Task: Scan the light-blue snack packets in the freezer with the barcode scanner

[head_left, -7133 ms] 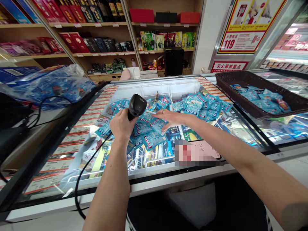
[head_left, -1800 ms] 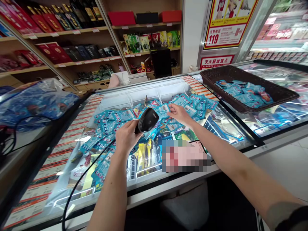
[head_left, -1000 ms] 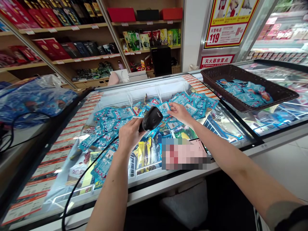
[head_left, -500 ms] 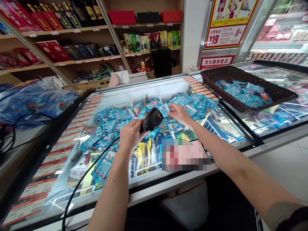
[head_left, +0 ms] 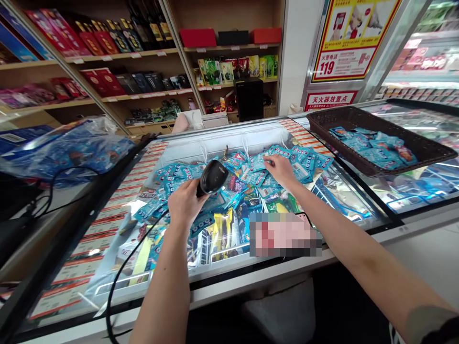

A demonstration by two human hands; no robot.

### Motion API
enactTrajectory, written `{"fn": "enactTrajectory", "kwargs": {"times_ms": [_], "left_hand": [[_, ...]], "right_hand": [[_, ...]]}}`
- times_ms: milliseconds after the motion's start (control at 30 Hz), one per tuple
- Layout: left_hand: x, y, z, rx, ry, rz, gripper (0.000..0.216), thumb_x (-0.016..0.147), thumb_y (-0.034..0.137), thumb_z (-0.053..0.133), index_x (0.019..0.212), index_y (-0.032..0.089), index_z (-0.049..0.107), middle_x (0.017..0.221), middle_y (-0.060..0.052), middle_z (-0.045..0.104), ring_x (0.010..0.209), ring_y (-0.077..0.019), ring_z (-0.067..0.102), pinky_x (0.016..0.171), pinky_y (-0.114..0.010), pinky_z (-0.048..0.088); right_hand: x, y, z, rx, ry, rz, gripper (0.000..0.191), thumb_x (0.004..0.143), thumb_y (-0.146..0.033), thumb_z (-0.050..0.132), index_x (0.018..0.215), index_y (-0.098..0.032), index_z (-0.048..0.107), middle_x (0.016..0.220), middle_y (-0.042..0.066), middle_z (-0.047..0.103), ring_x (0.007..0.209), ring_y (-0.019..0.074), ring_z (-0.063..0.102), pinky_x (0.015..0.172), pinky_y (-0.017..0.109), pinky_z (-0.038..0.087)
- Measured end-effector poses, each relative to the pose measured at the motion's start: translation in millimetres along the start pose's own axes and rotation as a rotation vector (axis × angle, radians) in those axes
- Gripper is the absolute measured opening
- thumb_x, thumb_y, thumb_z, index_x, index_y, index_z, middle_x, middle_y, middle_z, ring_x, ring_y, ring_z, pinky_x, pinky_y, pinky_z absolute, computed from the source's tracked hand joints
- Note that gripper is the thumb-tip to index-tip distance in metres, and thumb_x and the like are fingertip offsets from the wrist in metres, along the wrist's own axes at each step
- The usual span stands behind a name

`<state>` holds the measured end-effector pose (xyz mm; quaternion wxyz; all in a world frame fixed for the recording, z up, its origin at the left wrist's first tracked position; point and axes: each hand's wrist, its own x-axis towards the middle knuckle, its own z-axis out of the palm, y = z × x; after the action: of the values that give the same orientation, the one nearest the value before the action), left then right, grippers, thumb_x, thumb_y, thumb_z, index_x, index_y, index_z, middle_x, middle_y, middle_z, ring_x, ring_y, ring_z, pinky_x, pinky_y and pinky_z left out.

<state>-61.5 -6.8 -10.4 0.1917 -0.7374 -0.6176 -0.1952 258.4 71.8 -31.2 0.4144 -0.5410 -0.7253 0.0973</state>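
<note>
My left hand (head_left: 184, 203) is wrapped round a black handheld barcode scanner (head_left: 213, 177), its rounded head tilted toward the middle of the counter. From its handle a black cable (head_left: 124, 270) loops down past my forearm. My right hand (head_left: 279, 169) pinches the edge of a small blue snack packet (head_left: 257, 162) just over a spread of similar blue packets (head_left: 303, 165). More blue packets (head_left: 172, 174) lie to the left, partly behind the scanner. All of these rest on the glass top (head_left: 224, 136) of a chest freezer.
A brown woven basket (head_left: 342, 153) of blue packets stands on the right. A blurred-out pink phone-like object (head_left: 287, 234) lies at the near edge. A clear plastic bag (head_left: 82, 148) of blue packets is at left. Stocked shelves (head_left: 139, 91) line the back.
The scanner in my left hand has drawn left, away from my right hand. The barcode facing up at my right fingertips before no longer shows there. The view has shifted slightly left.
</note>
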Motion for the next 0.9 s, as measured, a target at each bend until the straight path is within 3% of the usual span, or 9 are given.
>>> {"fn": "enactTrajectory", "kwargs": {"times_ms": [267,467,600,733,900], "left_hand": [[-2.3,-38.3,-10.0,0.084,-0.003,-0.114,0.040,0.083,0.050,0.056,0.110,0.021,0.062,0.103,-0.010,0.070,0.091,-0.0276,0.065,0.058,-0.031,0.033],[-12.3,-58.5,-5.7,0.071,0.046,-0.191,0.037,0.083,0.049,0.055,0.108,0.022,0.062,0.097,-0.010,0.070,0.089,-0.0276,0.065,0.058,-0.031,0.034],[-14.1,-64.9,-10.1,0.039,0.066,-0.252,0.040,0.082,0.051,0.056,0.108,0.021,0.063,0.097,-0.010,0.070,0.089,-0.0281,0.065,0.058,-0.031,0.035],[-17.0,-65.0,-12.8,0.033,0.046,-0.270,0.042,0.083,0.053,0.054,0.110,0.021,0.063,0.098,-0.011,0.070,0.090,-0.0289,0.065,0.060,-0.031,0.037],[-19.0,-62.0,-10.2,0.055,0.025,-0.236,0.043,0.084,0.051,0.054,0.113,0.022,0.061,0.101,-0.010,0.070,0.094,-0.0297,0.064,0.061,-0.032,0.037]], "right_hand": [[-4.4,-6.3,-4.2,-0.466,-0.008,-0.105,0.034,0.087,-0.036,0.059,0.109,-0.013,0.071,0.120,0.020,0.055,0.117,0.0339,0.047,0.096,0.047,0.042],[6.8,-28.3,-0.3,-0.438,-0.114,-0.210,0.034,0.090,-0.035,0.055,0.112,-0.015,0.070,0.115,0.015,0.063,0.111,0.0319,0.051,0.098,0.047,0.039],[12.5,-56.1,22.9,-0.395,-0.300,-0.254,0.035,0.093,-0.042,0.049,0.106,-0.018,0.072,0.105,0.013,0.068,0.101,0.0295,0.059,0.092,0.044,0.043],[10.6,-81.1,55.6,-0.361,-0.454,-0.303,0.049,0.092,-0.058,0.045,0.107,-0.019,0.071,0.103,0.014,0.067,0.103,0.0290,0.059,0.089,0.042,0.045],[2.2,-101.8,83.8,-0.344,-0.444,-0.217,0.081,0.080,-0.083,0.029,0.108,-0.018,0.068,0.115,0.020,0.061,0.117,0.0367,0.050,0.093,0.053,0.042]]}}
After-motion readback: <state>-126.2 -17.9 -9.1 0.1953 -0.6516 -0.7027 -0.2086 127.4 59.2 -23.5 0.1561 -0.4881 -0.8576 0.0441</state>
